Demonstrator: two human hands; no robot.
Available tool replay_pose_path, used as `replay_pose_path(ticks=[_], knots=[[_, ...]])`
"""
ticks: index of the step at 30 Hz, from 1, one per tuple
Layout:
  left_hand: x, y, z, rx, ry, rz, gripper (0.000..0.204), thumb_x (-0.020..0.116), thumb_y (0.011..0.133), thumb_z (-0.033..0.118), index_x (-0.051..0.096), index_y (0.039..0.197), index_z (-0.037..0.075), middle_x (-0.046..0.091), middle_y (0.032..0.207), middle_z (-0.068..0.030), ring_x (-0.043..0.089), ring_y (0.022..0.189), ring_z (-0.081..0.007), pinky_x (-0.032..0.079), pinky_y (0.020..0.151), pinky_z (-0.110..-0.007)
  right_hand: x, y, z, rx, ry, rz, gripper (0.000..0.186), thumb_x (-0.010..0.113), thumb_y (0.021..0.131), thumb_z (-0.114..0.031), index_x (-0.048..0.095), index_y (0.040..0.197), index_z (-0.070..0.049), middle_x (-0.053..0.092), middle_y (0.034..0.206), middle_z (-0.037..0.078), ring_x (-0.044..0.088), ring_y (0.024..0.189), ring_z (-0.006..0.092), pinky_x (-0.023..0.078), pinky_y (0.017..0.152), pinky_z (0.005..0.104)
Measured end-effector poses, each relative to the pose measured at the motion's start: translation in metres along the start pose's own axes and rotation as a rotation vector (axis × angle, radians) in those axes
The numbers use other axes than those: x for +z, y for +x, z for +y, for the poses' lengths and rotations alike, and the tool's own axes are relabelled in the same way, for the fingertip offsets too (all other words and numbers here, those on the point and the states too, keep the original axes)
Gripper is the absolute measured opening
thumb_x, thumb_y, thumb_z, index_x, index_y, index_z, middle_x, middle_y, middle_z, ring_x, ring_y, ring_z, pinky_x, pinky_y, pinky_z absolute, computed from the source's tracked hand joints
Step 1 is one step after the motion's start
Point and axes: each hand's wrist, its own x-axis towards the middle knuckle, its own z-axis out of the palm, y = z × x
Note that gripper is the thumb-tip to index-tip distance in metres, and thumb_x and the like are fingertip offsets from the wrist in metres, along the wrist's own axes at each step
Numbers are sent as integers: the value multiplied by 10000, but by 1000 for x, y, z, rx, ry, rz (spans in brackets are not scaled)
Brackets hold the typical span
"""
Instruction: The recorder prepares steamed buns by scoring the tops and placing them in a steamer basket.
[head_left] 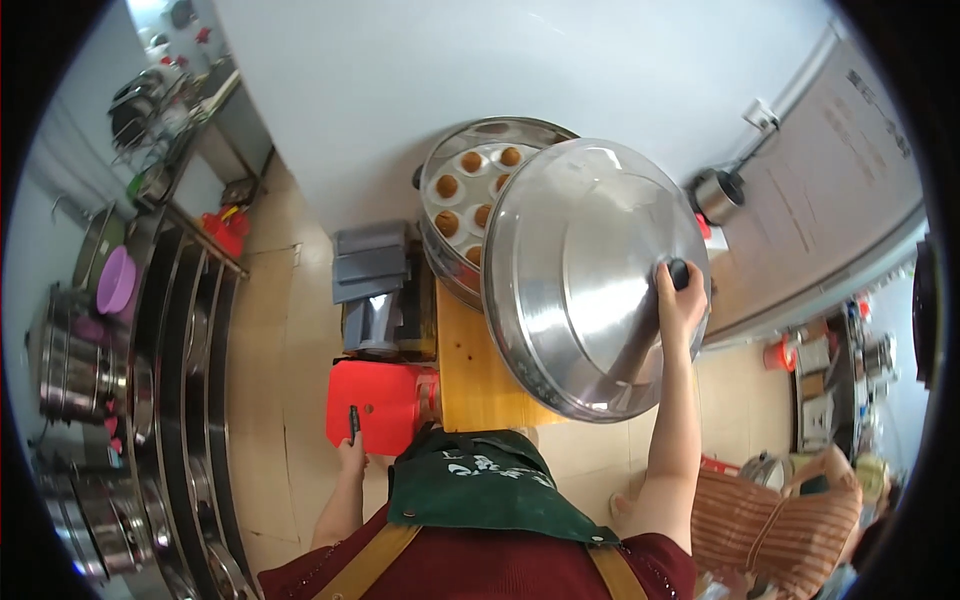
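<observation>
My right hand point(683, 303) is closed around the black knob point(679, 273) of a large domed metal lid point(570, 270). The lid is tilted and covers the right part of a wide round steamer point(455, 265). In the uncovered left part of the steamer, several round brown buns point(447, 186) sit apart on white rounds. Low on the left, my left hand point(352, 456) grips a short dark stick-like tool point(354, 422), whose exact kind I cannot make out. That tool is over a red sheet or box top point(375, 395).
The steamer stands on a yellow wooden table point(490, 380) against a white wall. Grey boxes point(370, 270) are stacked left of it. Metal shelves point(190, 370) with pots line the left side. A person in striped clothing point(775, 515) is at the lower right. A metal kettle point(718, 195) stands behind the lid.
</observation>
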Motion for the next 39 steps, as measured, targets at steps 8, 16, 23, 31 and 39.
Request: replay_pose_path(ticks=[8,16,23,31,39], knots=[[15,-101,-81,-269,3,334,325,555,821,312,448,741,17,463,549,-66,463,379,-183,375,336,-313,136,96,-32,-157,-158,-264,504,639,670,-448,610,980,-52,632,909,176,601,865,336,462,761,412],[65,-181,-195,-554,-253,494,326,542,826,267,452,716,-26,468,566,-85,473,412,-196,377,358,-327,212,121,-49,-213,-158,-366,507,626,667,-439,604,994,-52,631,916,172,597,883,327,461,760,408],[96,-190,-152,-410,-323,507,345,545,843,293,447,723,-16,446,527,-64,456,381,-172,349,331,-303,237,117,-63,-234,-143,-407,510,625,675,-448,600,1009,-63,629,933,171,592,896,333,460,767,410],[75,-192,-63,-315,-270,515,332,552,841,306,435,738,12,447,525,-60,439,346,-145,324,293,-265,236,113,-64,-230,-189,-411,536,613,694,-482,586,1029,-65,623,950,169,587,906,331,461,759,411],[63,-178,-91,-482,-282,526,321,547,844,288,421,724,18,421,525,-45,417,362,-142,328,317,-273,249,117,-52,-334,-256,-368,530,581,724,-525,560,915,-31,620,897,175,590,864,354,465,724,432]])
